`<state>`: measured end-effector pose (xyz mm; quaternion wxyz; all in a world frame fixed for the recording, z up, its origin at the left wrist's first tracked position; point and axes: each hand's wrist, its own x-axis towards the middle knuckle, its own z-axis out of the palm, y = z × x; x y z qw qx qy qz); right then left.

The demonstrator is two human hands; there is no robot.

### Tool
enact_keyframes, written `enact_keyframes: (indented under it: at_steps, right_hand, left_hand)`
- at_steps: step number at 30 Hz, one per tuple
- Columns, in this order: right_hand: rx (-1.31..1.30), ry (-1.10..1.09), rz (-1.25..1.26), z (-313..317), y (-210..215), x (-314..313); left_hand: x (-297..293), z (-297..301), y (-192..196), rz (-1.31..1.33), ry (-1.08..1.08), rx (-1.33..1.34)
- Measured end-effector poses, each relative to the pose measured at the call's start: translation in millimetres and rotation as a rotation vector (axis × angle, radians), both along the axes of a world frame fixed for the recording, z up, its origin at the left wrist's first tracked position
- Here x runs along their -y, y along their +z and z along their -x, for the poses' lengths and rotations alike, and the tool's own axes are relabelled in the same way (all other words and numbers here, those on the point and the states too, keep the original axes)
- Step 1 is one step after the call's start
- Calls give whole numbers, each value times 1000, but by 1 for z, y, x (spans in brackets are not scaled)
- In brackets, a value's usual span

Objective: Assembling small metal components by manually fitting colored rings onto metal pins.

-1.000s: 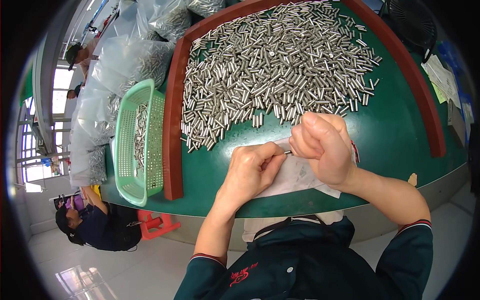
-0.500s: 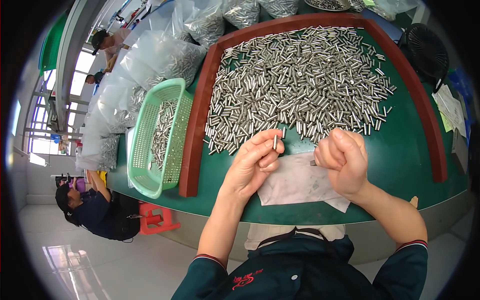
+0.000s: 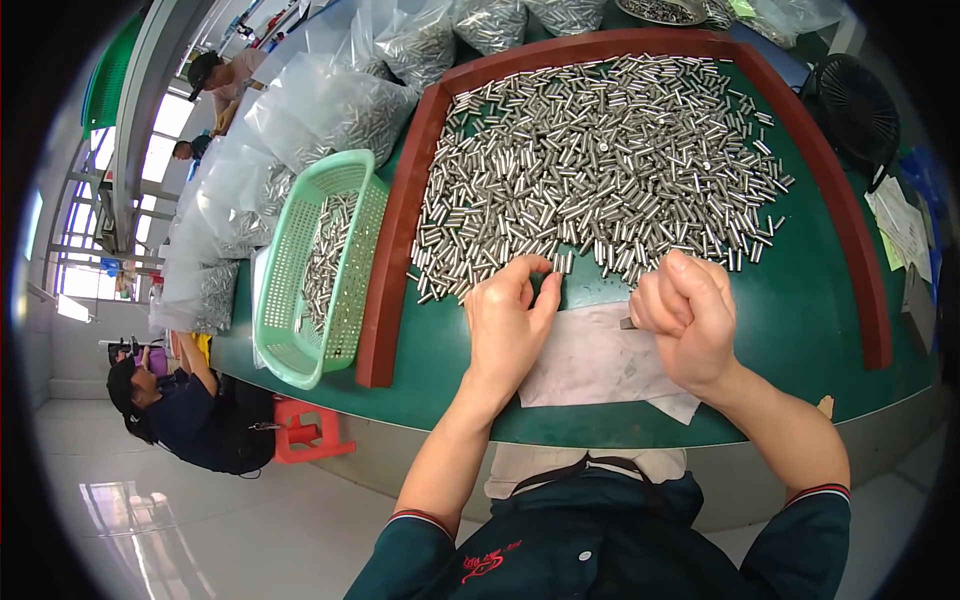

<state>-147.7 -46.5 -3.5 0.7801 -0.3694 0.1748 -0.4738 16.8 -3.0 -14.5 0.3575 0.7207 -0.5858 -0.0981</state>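
Green table (image 3: pixel 800 330): left hand (image 3: pixel 508 325) touches metal pins (image 3: pixel 600 170) lying mostly upright-aligned.

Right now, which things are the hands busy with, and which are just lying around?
In use: left hand, right hand, heap of metal pins, white paper, green basket.
Lying about: black fan, bags of pins, red stool.

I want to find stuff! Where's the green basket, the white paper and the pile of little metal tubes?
Green basket (image 3: pixel 283 330), head view, on its near side wall.
White paper (image 3: pixel 590 360), head view, on its bare middle between the hands.
Pile of little metal tubes (image 3: pixel 590 170), head view, on the middle of the heap.
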Motion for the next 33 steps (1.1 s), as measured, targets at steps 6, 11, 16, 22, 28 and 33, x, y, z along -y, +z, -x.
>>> enact_keyframes:
  at_steps: [6,11,16,22,28,33]
  right_hand:
    - [-13,-11,-6,0,0,0]
    - [-8,-7,-6,-1,1,-1]
    - [-53,-26,28,1,-1,1]
    - [25,-25,20,2,-3,2]
    - [20,-29,1,-1,-4,0]
    - [25,-34,-18,-1,-3,0]
  left_hand:
    - [4,1,-4,-36,16,114]
    - [5,0,-4,-28,33,161]
    - [-5,4,4,-20,-226,-116]
    - [-11,13,8,-108,-447,2]
    - [-11,13,6,-129,-441,6]
    - [-10,14,6,-114,-444,-1]
